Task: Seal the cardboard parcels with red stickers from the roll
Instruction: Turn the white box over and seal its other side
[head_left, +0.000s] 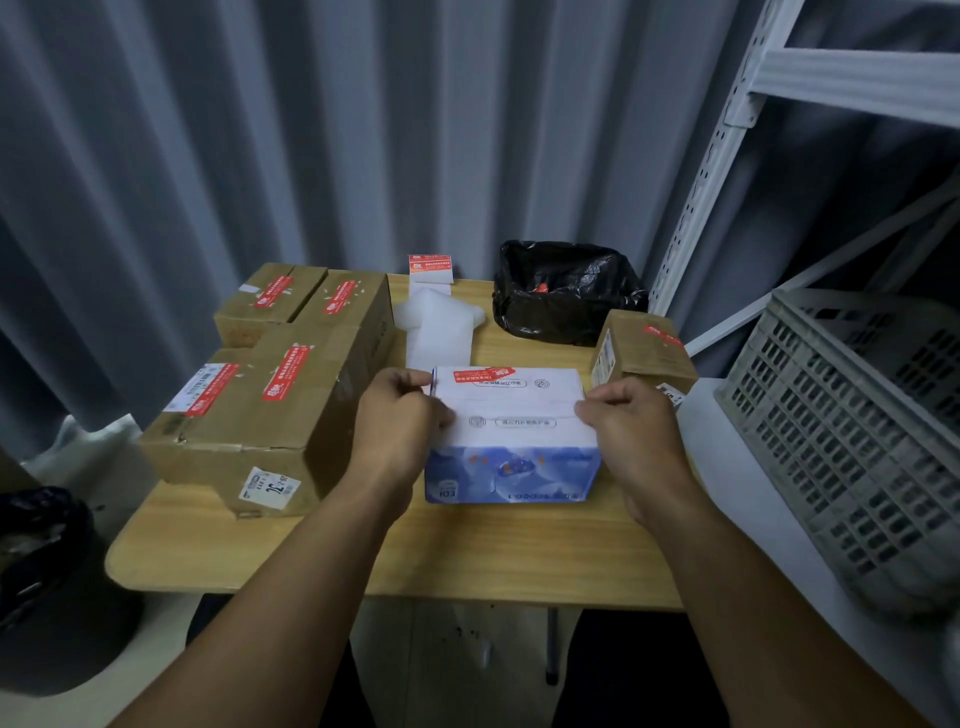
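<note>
Nearest, two bare forearms reaching forward over the front edge of a wooden table. Left hand with fingers curled round the left end of a white-and-blue box, thumb at its upper edge; right hand curled likewise round the right end, both gripping. Box flat on the table at centre, white top upward, printed blue face toward the camera, one red sticker lying along the far edge of its top. Just left of the left hand, a large cardboard parcel bearing red stickers and white labels. Behind it, a flat parcel and a longer parcel side by side, each with a red sticker. Right of the box, near the right hand, a small brown parcel with a red sticker on top. Beyond the box, a white backing strip, crumpled partway, trailing toward the camera from the sticker roll at the table's far edge. Right of the roll, a black-bagged bin. Far right, a grey slotted crate and white shelving; at the back, a grey ribbed wall.
</note>
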